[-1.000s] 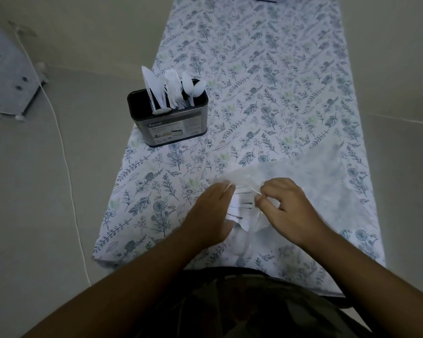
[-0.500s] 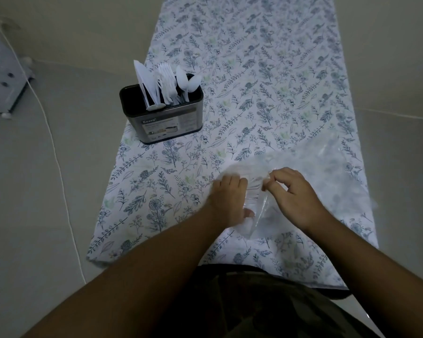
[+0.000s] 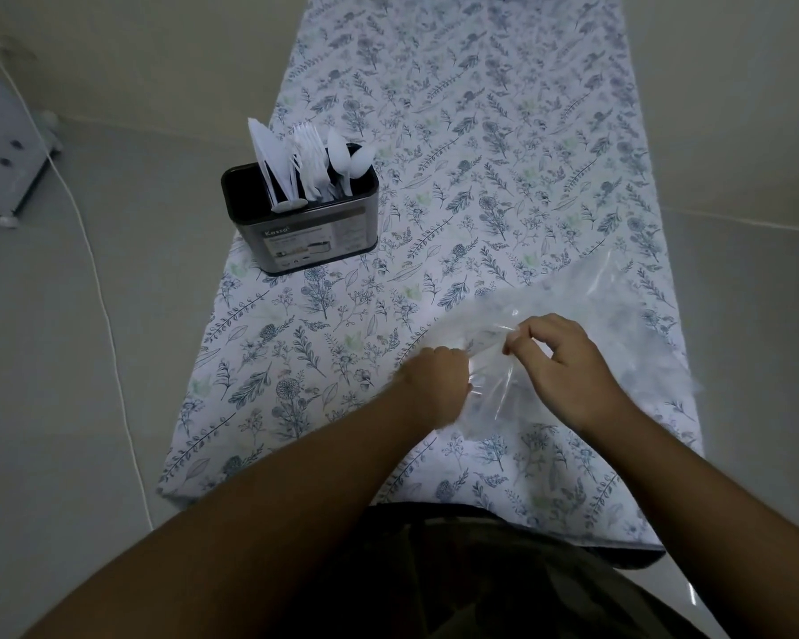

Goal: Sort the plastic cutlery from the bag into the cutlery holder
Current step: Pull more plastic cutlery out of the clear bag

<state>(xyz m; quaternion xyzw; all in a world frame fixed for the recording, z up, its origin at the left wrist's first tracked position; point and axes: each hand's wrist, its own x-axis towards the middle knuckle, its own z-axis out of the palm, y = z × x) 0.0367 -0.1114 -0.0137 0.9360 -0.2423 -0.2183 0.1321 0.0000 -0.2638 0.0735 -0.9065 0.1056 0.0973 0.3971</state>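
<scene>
The right hand (image 3: 568,366) pinches the clear bag (image 3: 586,315) open so the left hand (image 3: 434,385), seemingly closed, can reach inside for cutlery.

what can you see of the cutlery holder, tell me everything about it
The cutlery holder is a dark, rounded-rectangular tub with a shiny, metal-looking wall and a printed label on its near face. It stands upright near the left edge of the floral tablecloth, away from both hands. White plastic knives, forks and spoons stand in it, grouped left to right, tips up. Its inner dividers cannot be made out.
</scene>
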